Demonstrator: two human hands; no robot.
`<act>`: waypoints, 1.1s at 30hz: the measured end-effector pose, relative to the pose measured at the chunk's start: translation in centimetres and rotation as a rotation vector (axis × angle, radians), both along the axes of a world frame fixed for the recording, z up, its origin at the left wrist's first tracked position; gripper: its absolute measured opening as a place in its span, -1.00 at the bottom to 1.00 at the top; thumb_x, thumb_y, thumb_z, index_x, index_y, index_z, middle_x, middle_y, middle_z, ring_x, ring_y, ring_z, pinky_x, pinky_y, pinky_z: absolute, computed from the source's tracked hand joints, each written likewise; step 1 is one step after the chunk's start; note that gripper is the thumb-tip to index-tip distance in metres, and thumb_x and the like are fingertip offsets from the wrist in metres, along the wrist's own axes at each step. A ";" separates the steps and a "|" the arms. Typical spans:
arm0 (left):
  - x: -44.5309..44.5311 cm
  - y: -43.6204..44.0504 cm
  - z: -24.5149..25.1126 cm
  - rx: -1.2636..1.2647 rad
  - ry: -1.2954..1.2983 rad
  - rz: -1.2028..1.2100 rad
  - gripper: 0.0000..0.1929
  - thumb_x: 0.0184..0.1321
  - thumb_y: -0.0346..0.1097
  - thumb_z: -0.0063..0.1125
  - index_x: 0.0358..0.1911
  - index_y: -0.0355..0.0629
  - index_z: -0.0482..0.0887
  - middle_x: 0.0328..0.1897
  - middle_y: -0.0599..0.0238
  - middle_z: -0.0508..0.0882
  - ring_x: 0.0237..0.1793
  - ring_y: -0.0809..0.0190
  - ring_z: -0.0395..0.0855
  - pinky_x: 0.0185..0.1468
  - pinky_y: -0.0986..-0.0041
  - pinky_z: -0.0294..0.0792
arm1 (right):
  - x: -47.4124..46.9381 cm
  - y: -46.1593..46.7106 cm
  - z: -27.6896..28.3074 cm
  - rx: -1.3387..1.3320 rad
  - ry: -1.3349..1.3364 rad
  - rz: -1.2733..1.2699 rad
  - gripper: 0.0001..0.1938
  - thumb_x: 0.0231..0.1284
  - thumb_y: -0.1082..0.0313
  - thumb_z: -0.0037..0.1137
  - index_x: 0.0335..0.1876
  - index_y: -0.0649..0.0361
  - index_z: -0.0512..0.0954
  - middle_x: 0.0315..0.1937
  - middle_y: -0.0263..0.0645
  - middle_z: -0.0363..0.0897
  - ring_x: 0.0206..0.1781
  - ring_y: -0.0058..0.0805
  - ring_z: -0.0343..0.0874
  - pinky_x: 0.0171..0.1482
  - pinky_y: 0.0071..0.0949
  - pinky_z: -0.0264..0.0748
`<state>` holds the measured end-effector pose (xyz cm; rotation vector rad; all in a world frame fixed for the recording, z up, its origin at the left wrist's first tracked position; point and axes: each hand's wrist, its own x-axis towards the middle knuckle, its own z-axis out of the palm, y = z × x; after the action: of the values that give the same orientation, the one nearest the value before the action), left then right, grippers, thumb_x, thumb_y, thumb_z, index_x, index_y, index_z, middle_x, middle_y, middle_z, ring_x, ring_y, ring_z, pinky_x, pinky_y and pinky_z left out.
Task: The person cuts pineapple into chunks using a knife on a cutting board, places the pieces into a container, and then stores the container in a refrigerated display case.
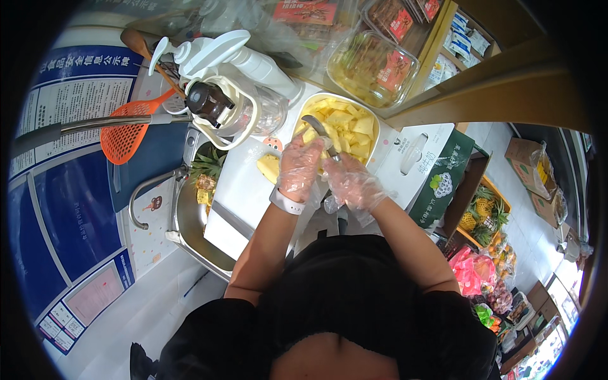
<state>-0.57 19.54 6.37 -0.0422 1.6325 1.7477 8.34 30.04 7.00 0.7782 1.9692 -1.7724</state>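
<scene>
Both hands wear clear plastic gloves and work over a white tub [378,137] of cut pineapple pieces [339,118]. My right hand [354,183] grips the handle of a small curved knife [314,123], its blade pointing up and left above the fruit. Close beside it, my left hand [300,166] has its fingers closed around a yellow pineapple piece [308,136] at the blade, partly hidden by the glove. Left of that hand, a larger pineapple chunk [268,167] lies on a white cutting board [237,183].
A steel sink [221,254] at left holds pineapple crown and peel [206,183] under a faucet [137,199]. A clear pitcher [273,114] stands behind. Lidded plastic boxes [373,71] sit at the back; a carton [441,180] stands right. Whole pineapples [484,209] fill a crate beyond.
</scene>
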 end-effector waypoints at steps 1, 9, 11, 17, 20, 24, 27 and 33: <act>0.0 -0.1 -0.1 0.025 -0.013 -0.001 -0.68 0.20 -0.34 0.05 0.01 -0.29 0.49 -0.18 0.35 0.60 -0.23 0.46 0.46 -0.15 0.65 0.33 | 0.0 0.4 0.2 -0.111 -0.083 0.000 -0.44 0.26 -0.05 -0.14 0.12 0.35 0.30 -0.26 0.04 0.56 -0.22 -0.04 0.56 -0.22 -0.23 0.45; -1.0 -0.4 0.4 0.190 -0.256 0.072 -0.69 0.24 -0.24 0.02 -0.02 -0.23 0.40 -0.18 0.19 0.53 -0.16 0.25 0.50 -0.05 0.48 0.34 | 0.0 0.0 0.3 0.396 0.025 -0.107 -0.45 0.24 -0.04 -0.10 0.06 0.38 0.32 -0.41 0.05 0.55 -0.35 0.00 0.56 -0.31 -0.18 0.43; -1.3 -0.6 1.0 0.361 -0.389 0.140 -0.64 0.26 -0.17 -0.01 0.02 -0.23 0.36 -0.14 0.12 0.50 -0.12 0.20 0.49 0.00 0.44 0.35 | 0.9 -0.4 0.5 0.377 0.189 -0.121 -0.53 0.23 0.03 -0.07 -0.02 0.36 0.35 -0.47 0.08 0.52 -0.40 0.03 0.54 -0.37 -0.19 0.42; -1.4 -0.1 1.6 0.494 -0.637 0.255 -0.59 0.39 -0.10 -0.29 0.11 -0.29 0.25 0.03 -0.03 0.40 0.03 0.04 0.44 0.13 0.31 0.33 | 3.0 -1.8 1.1 0.362 0.386 -0.080 -0.79 0.19 0.32 0.00 -0.20 0.29 0.34 -0.57 0.08 0.46 -0.48 0.12 0.49 -0.46 -0.12 0.37; -1.2 0.3 1.9 0.430 -0.620 0.208 -0.60 0.41 -0.12 -0.36 0.12 -0.29 0.25 0.07 0.02 0.39 0.07 0.02 0.42 0.17 0.29 0.33 | 3.3 -1.9 0.8 0.393 0.393 -0.067 -0.80 0.19 0.31 0.00 -0.20 0.26 0.34 -0.59 0.07 0.45 -0.51 0.10 0.48 -0.48 -0.13 0.36; -0.9 0.5 2.2 0.370 -0.541 0.177 -0.62 0.43 -0.17 -0.52 0.11 -0.29 0.22 0.07 0.16 0.37 0.04 0.01 0.44 0.13 0.26 0.36 | 3.3 -1.9 0.8 0.449 0.394 -0.068 -0.79 0.19 0.31 0.01 -0.18 0.25 0.34 -0.59 0.05 0.46 -0.51 0.07 0.50 -0.48 -0.14 0.37; -0.5 0.7 2.4 0.329 -0.510 0.125 -0.61 0.43 -0.15 -0.49 0.11 -0.28 0.24 0.06 0.18 0.40 0.04 0.05 0.46 0.12 0.30 0.35 | 2.7 -2.1 1.3 0.386 0.383 -0.112 -0.76 0.20 0.30 0.00 -0.12 0.25 0.32 -0.59 0.05 0.46 -0.52 0.07 0.50 -0.47 -0.13 0.38; 0.0 0.8 2.7 0.262 -0.421 0.058 -0.58 0.42 -0.09 -0.44 0.14 -0.25 0.25 0.08 0.19 0.41 0.14 0.11 0.41 0.17 0.34 0.29 | 1.3 -2.4 1.7 0.438 0.285 -0.192 -0.73 0.23 0.28 -0.03 -0.06 0.25 0.30 -0.55 0.07 0.48 -0.47 0.09 0.51 -0.44 -0.13 0.39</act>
<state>-0.56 20.38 9.05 -0.3142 1.1035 1.8337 9.65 27.61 8.68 0.9157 2.6053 -1.6442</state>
